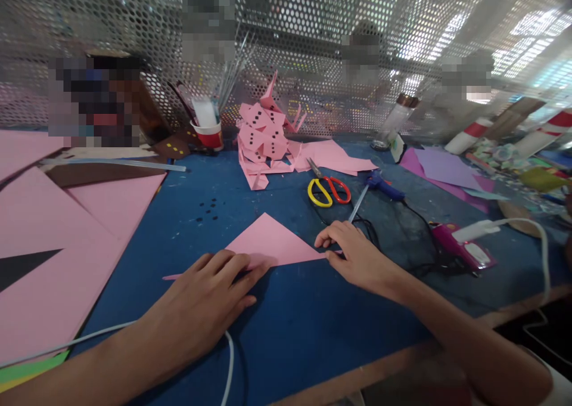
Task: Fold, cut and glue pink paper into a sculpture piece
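Note:
A folded triangle of pink paper lies on the blue tabletop, its peak pointing away from me. My left hand rests on its left part with the fingers stretched along the lower edge; a narrow pink tip pokes out to the left of the hand. At the triangle's thin right corner, my right hand pinches the paper between thumb and fingers. Just beyond that hand lie a clear glue stick in a blue glue gun and scissors with yellow and red handles. Small black paper squares are scattered left of the peak.
Pink sheets are stacked at the left. Behind stand a pink paper construction with black squares and a cup of tools. Purple paper and a magenta device with cords lie right. A white cable crosses the front.

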A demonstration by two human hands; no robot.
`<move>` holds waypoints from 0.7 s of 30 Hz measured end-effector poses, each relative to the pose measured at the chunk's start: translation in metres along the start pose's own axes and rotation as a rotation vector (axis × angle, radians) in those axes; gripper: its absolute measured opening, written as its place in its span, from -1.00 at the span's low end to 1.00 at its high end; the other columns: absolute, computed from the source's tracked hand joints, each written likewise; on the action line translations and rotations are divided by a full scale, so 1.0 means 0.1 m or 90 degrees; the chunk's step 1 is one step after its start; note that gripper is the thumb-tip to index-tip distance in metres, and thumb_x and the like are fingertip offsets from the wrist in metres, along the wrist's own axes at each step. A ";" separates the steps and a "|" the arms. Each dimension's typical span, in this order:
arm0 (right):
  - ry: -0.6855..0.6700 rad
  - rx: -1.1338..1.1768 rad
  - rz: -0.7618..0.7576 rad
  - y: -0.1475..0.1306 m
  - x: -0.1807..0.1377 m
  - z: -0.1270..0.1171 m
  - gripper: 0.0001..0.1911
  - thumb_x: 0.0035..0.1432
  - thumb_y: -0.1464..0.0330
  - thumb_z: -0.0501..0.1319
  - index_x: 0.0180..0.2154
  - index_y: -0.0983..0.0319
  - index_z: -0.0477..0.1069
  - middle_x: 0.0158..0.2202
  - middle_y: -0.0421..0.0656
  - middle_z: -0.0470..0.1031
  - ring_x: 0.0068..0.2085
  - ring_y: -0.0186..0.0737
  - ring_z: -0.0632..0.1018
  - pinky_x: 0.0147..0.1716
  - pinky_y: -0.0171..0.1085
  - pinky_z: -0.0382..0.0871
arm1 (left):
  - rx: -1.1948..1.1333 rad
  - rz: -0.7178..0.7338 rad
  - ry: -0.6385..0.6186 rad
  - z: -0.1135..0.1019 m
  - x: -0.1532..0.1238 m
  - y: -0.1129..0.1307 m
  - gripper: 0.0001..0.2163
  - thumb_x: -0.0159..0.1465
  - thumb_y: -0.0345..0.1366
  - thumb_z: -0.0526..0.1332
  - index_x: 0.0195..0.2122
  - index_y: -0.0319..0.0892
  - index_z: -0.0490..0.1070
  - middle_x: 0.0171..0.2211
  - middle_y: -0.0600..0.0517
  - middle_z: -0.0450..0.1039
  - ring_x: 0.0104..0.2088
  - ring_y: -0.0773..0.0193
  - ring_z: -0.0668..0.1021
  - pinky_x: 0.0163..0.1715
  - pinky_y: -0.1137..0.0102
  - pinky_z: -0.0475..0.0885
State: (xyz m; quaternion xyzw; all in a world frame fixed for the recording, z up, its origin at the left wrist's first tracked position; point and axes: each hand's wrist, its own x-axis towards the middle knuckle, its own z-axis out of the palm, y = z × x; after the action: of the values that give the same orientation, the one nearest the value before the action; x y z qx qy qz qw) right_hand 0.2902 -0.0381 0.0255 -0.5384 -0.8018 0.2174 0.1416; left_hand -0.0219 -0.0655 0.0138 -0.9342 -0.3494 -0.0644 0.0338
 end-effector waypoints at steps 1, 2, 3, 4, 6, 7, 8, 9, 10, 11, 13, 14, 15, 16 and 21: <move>0.001 0.005 -0.003 0.02 -0.01 0.00 -0.63 0.11 0.67 0.14 -0.14 0.17 0.44 -0.11 -0.13 0.48 -0.04 -0.12 0.45 0.00 -0.10 0.28 | 0.002 -0.001 0.002 0.01 0.00 0.00 -0.53 0.43 -0.32 0.21 0.36 0.00 0.27 0.01 -0.06 0.49 -0.06 0.06 0.46 -0.08 0.19 0.34; 0.001 0.010 -0.006 0.05 -0.01 0.00 -0.62 0.10 0.68 0.13 -0.13 0.17 0.44 -0.11 -0.13 0.48 -0.04 -0.13 0.45 0.01 -0.10 0.28 | 0.002 -0.001 0.004 0.01 -0.01 -0.01 -0.52 0.43 -0.32 0.21 0.37 0.00 0.26 0.02 -0.06 0.49 -0.06 0.06 0.46 -0.08 0.19 0.34; 0.001 0.014 -0.011 0.07 -0.02 -0.01 -0.61 0.10 0.69 0.12 -0.13 0.18 0.44 -0.11 -0.13 0.49 -0.04 -0.13 0.45 0.01 -0.09 0.29 | 0.002 0.001 0.004 0.02 -0.01 -0.01 -0.51 0.43 -0.32 0.21 0.38 0.00 0.25 0.02 -0.06 0.49 -0.06 0.06 0.46 -0.08 0.19 0.34; 0.001 0.019 -0.016 0.10 -0.03 -0.01 -0.59 0.09 0.69 0.10 -0.12 0.18 0.44 -0.11 -0.13 0.49 -0.04 -0.14 0.45 0.02 -0.09 0.29 | 0.001 0.005 0.007 0.02 -0.01 -0.01 -0.50 0.43 -0.31 0.21 0.38 -0.01 0.23 0.02 -0.06 0.48 -0.06 0.06 0.46 -0.09 0.19 0.34; -0.002 0.025 -0.022 0.13 -0.03 -0.03 -0.54 0.06 0.72 0.06 -0.11 0.18 0.44 -0.10 -0.13 0.49 -0.03 -0.15 0.46 0.03 -0.09 0.31 | -0.001 0.015 0.011 0.03 -0.01 -0.02 -0.49 0.43 -0.31 0.21 0.39 0.00 0.21 0.01 -0.06 0.48 -0.07 0.06 0.46 -0.09 0.19 0.35; -0.008 0.029 -0.023 0.14 -0.04 -0.04 -0.51 0.04 0.73 0.05 -0.11 0.19 0.45 -0.10 -0.13 0.50 -0.03 -0.15 0.47 0.04 -0.09 0.32 | -0.001 0.018 0.012 0.03 -0.01 -0.03 -0.49 0.43 -0.31 0.21 0.40 0.00 0.21 0.01 -0.06 0.48 -0.07 0.06 0.46 -0.09 0.18 0.35; -0.011 0.031 -0.020 0.14 -0.04 -0.05 -0.49 0.01 0.74 0.03 -0.10 0.19 0.45 -0.10 -0.13 0.51 -0.03 -0.16 0.48 0.03 -0.10 0.34 | 0.001 0.018 0.012 0.02 -0.01 -0.03 -0.49 0.43 -0.31 0.21 0.39 0.00 0.21 0.01 -0.06 0.48 -0.06 0.06 0.46 -0.09 0.18 0.35; -0.004 0.029 -0.017 0.12 -0.04 -0.06 -0.47 -0.01 0.75 0.02 -0.10 0.19 0.45 -0.11 -0.13 0.51 -0.04 -0.16 0.49 0.02 -0.11 0.35 | 0.004 0.016 0.012 0.02 -0.01 -0.03 -0.49 0.43 -0.32 0.21 0.39 0.00 0.22 0.01 -0.07 0.48 -0.06 0.05 0.46 -0.09 0.17 0.35; 0.015 0.021 -0.019 0.09 -0.03 -0.07 -0.46 -0.02 0.74 0.01 -0.11 0.19 0.45 -0.12 -0.13 0.52 -0.05 -0.16 0.50 0.01 -0.11 0.37 | 0.007 0.013 0.010 0.01 -0.01 -0.02 -0.50 0.43 -0.32 0.21 0.37 0.00 0.23 0.01 -0.07 0.47 -0.07 0.05 0.46 -0.09 0.17 0.36; 0.045 0.007 -0.032 0.04 -0.03 -0.07 -0.48 -0.01 0.74 0.01 -0.12 0.19 0.46 -0.12 -0.13 0.52 -0.05 -0.15 0.50 0.01 -0.11 0.37 | 0.008 0.011 0.006 0.00 0.00 -0.01 -0.52 0.43 -0.32 0.21 0.36 -0.01 0.25 0.01 -0.07 0.47 -0.07 0.05 0.47 -0.10 0.16 0.36; 0.106 -0.032 -0.098 -0.09 -0.02 -0.07 -0.54 0.09 0.70 0.03 -0.11 0.19 0.46 -0.11 -0.10 0.52 -0.04 -0.11 0.50 0.02 -0.09 0.36 | 0.007 0.008 -0.003 -0.03 0.01 0.01 -0.56 0.42 -0.32 0.22 0.32 -0.03 0.30 0.00 -0.07 0.47 -0.07 0.04 0.47 -0.11 0.17 0.37; 0.110 -0.048 -0.151 -0.16 -0.01 -0.05 -0.58 0.16 0.68 0.04 -0.10 0.19 0.47 -0.09 -0.08 0.52 -0.03 -0.10 0.49 0.02 -0.08 0.35 | 0.006 0.004 -0.008 -0.04 0.02 0.02 -0.57 0.42 -0.32 0.22 0.31 -0.04 0.32 -0.01 -0.07 0.48 -0.08 0.04 0.47 -0.11 0.17 0.37; 0.091 -0.058 -0.206 -0.23 0.00 -0.03 -0.61 0.22 0.65 0.05 -0.06 0.19 0.47 -0.07 -0.07 0.52 -0.02 -0.10 0.49 0.03 -0.08 0.35 | 0.006 -0.002 -0.012 -0.05 0.02 0.03 -0.58 0.42 -0.33 0.23 0.29 -0.04 0.34 -0.02 -0.07 0.48 -0.08 0.05 0.47 -0.11 0.17 0.37; 0.051 -0.069 -0.255 -0.30 0.01 0.00 -0.63 0.28 0.61 0.06 -0.02 0.20 0.47 -0.05 -0.07 0.51 -0.02 -0.11 0.49 0.02 -0.10 0.36 | 0.005 -0.009 -0.015 -0.06 0.03 0.05 -0.58 0.41 -0.34 0.24 0.28 -0.04 0.35 -0.02 -0.06 0.48 -0.08 0.05 0.47 -0.11 0.18 0.38; -0.030 -0.213 -0.335 -0.39 0.07 0.19 -0.65 0.38 0.53 0.08 0.10 0.23 0.46 -0.04 -0.05 0.52 -0.08 -0.08 0.46 -0.10 -0.11 0.36 | -0.002 -0.016 -0.022 -0.07 0.06 0.06 -0.58 0.40 -0.35 0.26 0.27 0.01 0.36 -0.04 -0.05 0.49 -0.09 0.04 0.48 -0.11 0.17 0.38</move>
State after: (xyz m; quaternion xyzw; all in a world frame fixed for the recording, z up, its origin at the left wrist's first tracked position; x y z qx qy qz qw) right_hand 0.2474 -0.0481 0.0283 -0.3227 -0.9414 0.0509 0.0841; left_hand -0.0147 -0.0670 0.0217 -0.9307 -0.3615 -0.0495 0.0253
